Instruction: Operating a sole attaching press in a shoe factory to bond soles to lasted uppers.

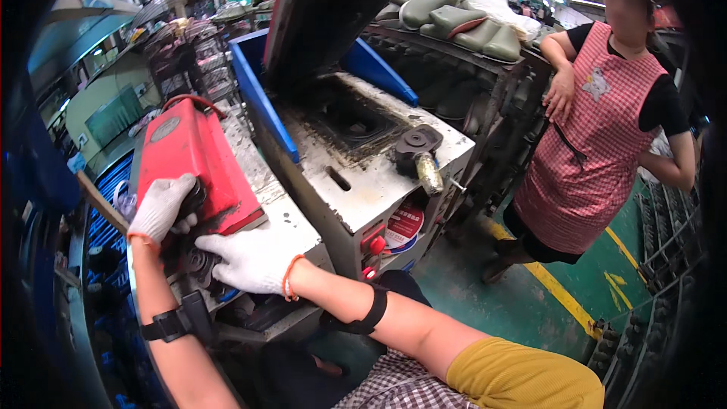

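Observation:
Both of my hands wear white knit gloves with orange cuffs. My left hand [163, 208] is closed against a black rounded piece [195, 198] at the side of a red machine cover [198, 153]; its fingertips are partly hidden. Just below and to the right, my right hand [254, 261] curls its thumb and fingers around the edge of a dark metal part [199, 265] with a ringed top. A similar dark part [419, 138] with a worn yellowish handle lies on the pale machine top to the right.
A machine with a raised black lid [333, 19], a sooty recess and blue side panels [261, 95] stands to the right. Red buttons [376, 245] are on its front. Green boot-shaped items [458, 19] lie on a rack behind. A person in a checked apron [579, 144] stands at right.

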The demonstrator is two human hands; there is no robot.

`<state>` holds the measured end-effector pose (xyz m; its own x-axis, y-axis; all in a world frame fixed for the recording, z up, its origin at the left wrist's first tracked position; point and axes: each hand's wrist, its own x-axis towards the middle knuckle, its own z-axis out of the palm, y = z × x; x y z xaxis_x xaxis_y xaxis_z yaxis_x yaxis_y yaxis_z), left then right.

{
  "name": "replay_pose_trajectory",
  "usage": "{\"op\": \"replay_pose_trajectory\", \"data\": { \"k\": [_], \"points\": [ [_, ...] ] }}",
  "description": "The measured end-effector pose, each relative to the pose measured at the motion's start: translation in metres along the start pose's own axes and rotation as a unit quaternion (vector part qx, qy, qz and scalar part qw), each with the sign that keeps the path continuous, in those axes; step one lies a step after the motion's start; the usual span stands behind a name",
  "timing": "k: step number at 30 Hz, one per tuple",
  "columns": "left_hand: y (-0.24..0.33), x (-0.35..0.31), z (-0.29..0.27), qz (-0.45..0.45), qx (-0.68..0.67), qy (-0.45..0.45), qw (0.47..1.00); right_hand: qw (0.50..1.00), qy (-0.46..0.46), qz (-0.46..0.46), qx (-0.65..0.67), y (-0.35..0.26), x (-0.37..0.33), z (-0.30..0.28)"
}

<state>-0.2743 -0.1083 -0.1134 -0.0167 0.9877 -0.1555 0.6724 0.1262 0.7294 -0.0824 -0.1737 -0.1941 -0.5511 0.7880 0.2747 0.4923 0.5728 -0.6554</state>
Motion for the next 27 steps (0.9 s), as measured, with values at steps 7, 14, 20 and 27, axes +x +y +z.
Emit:
{"op": "replay_pose_trajectory", "data": {
  "k": [7,14,20,27],
  "points": [
    [-0.078,-0.071,0.053,0.353,0.268,0.406,0.799,0.97,0.137,-0.138,-0.149,0.012,-0.011,0.001],
    [-0.281,-0.224,0.021,-0.15,-0.003,0.638,0.756,0.994,-0.016,-0.013,0.112,0.009,0.003,0.007],
    [-0.451,-0.359,-0.025,-0.375,0.044,0.798,0.47,0.995,-0.018,-0.02,0.101,0.006,0.007,0.009],
    [-0.547,-0.341,-0.085,-0.366,-0.06,0.628,0.684,0.985,0.067,-0.11,-0.114,0.003,-0.009,-0.008]
  ]
}}
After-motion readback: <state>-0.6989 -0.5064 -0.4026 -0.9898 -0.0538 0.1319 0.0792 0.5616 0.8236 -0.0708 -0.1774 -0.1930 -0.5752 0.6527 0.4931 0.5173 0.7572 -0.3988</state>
